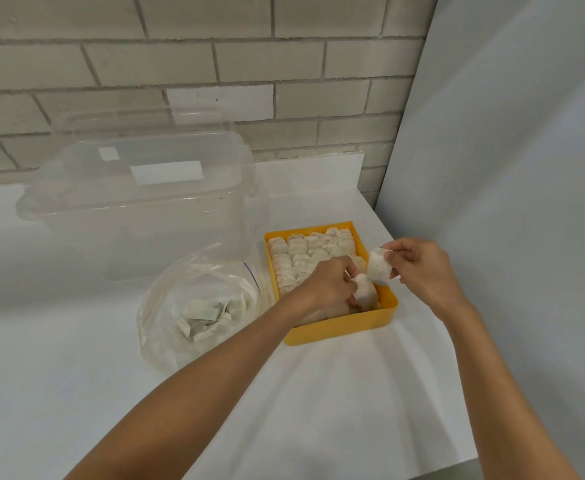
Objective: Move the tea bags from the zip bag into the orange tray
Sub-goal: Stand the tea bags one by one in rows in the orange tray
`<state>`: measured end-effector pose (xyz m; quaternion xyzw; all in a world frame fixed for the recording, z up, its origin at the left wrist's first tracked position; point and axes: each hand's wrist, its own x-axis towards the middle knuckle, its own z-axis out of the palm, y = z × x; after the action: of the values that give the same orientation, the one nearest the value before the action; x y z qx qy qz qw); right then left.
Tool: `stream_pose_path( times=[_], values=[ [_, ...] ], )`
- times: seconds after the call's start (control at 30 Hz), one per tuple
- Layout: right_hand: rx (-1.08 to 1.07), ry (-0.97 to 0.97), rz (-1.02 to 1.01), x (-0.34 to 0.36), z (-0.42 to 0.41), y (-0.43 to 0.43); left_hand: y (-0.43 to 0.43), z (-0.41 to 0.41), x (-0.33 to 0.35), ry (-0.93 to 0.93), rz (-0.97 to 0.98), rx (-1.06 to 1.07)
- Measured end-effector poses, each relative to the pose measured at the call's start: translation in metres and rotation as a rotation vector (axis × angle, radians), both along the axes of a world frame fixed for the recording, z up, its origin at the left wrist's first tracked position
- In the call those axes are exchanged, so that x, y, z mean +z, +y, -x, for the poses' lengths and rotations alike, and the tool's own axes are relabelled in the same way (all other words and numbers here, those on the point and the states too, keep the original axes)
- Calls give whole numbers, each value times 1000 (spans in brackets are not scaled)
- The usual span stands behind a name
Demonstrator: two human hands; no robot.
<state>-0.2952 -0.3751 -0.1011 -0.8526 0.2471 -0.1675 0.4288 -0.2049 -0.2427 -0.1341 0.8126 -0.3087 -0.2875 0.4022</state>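
An orange tray (339,327) sits on the white table, filled with rows of pale tea bags (305,251). Over its near right corner my left hand (329,284) pinches a white tea bag (365,292) that dips into the tray. My right hand (419,265) pinches a second tea bag (378,266) just above the tray's right rim. Left of the tray lies the clear zip bag (194,306), open, with several tea bags (208,315) left inside.
A large clear plastic box (138,202) with its lid leaning behind stands at the back left, close to the zip bag. A brick wall runs behind the table. A white panel (509,168) borders the right side. The table's front edge (353,472) is near.
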Motion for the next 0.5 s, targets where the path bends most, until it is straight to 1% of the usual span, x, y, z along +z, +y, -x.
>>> stream_pose_path(
  times=[0.1, 0.3, 0.4, 0.47, 0.5],
  values=[
    [-25, 17, -22, -2, 3, -3, -3, 4, -5, -71, -76, -54],
    [-57, 26, -70, -2, 6, -5, -6, 3, -3, -491, -325, -167],
    [-61, 30, -88, -1, 6, -5, -8, 2, -9, -685, -449, -172],
    [-65, 29, -94, 0, 7, -6, -8, 2, -11, -761, -461, -125],
    [-66, 26, -100, 0, 7, -7, -7, 2, -10, -759, -425, -88]
  ],
)
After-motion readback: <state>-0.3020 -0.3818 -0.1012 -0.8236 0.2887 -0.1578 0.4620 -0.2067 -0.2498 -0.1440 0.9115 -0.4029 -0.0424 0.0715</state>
